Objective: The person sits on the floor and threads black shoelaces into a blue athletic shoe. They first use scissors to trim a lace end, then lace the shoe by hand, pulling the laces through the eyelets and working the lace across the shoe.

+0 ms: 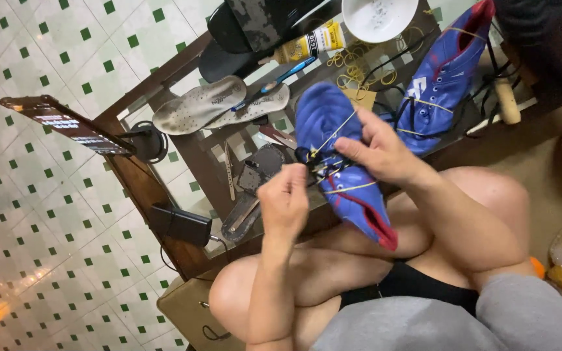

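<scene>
Head view shows the lacing of a blue shoe point(343, 162) in hand, the shoe resting on the person's lap at the near edge of the wooden table point(144, 188). The left hand point(285, 203) has its fingers pinched shut on the dark lace point(313, 166), just left of the shoe. The right hand point(382, 153) clamps the shoe's upper from the right. Drawing the lace snug would, I judge, call for a steady pull while that grip stays firm.
</scene>
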